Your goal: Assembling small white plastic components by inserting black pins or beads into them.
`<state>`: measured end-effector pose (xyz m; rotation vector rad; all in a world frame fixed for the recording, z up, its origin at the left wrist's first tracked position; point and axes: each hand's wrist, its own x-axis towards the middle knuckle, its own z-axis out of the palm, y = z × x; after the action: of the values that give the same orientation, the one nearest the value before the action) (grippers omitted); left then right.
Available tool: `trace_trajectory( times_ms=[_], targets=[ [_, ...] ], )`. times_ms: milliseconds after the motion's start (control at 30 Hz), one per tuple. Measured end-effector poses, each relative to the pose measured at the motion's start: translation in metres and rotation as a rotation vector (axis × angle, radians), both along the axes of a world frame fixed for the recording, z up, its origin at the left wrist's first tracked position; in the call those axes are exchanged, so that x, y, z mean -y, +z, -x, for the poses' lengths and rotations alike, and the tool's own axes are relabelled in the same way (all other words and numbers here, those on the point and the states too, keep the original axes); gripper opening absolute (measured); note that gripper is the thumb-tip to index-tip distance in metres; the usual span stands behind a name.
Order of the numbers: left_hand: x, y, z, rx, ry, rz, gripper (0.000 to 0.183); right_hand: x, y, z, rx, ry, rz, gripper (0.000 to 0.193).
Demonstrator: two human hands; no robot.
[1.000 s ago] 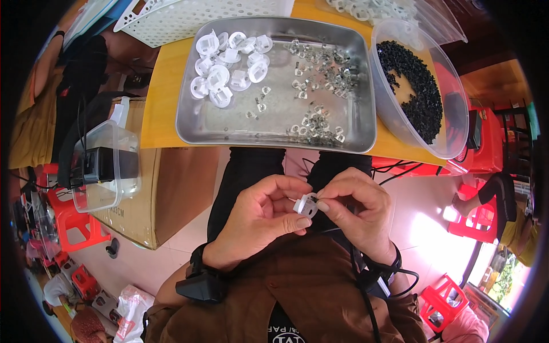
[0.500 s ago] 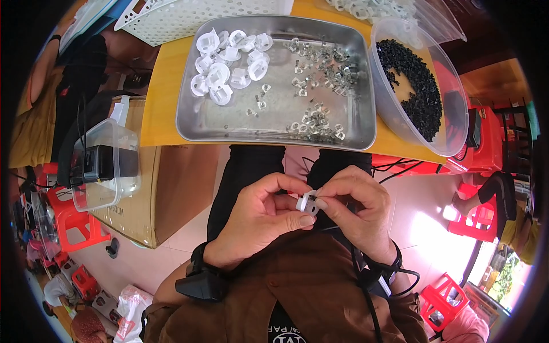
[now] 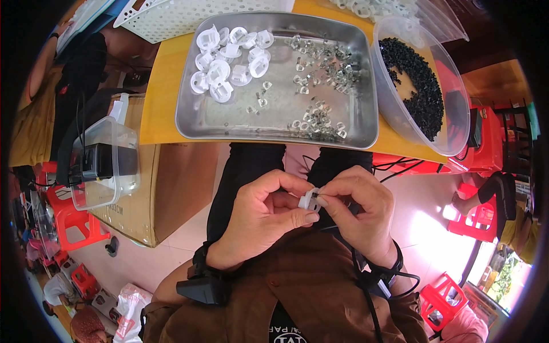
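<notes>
Centre frame, over the lap: left hand [image 3: 263,220] and right hand [image 3: 357,214] both pinching a small white plastic piece [image 3: 309,200]. Slipping likely, dropping floorward. Farther up, steel tray [image 3: 189,114], bowl of black rings [image 3: 417,86].

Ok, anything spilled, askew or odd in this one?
Nothing stands out. Both hands, left and right, pinch one small white part over the lap. White parts and clear bits sit inside the metal tray; black pieces stay in their bowl.
</notes>
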<state>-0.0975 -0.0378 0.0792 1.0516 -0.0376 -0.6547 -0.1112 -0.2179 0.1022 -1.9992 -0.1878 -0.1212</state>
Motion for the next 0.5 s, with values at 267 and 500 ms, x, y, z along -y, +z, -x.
trace_trajectory(
  times_ms=[267, 500],
  targets=[
    [0.008, 0.001, 0.002, 0.09, 0.101, -0.099, 0.027, -0.001, -0.007, -0.003, 0.184, 0.023, 0.131, 0.016],
    [0.01, -0.003, 0.001, 0.003, 0.137, 0.007, 0.029, -0.004, -0.012, -0.003, -0.016, -0.075, -0.135, 0.021]
  ],
)
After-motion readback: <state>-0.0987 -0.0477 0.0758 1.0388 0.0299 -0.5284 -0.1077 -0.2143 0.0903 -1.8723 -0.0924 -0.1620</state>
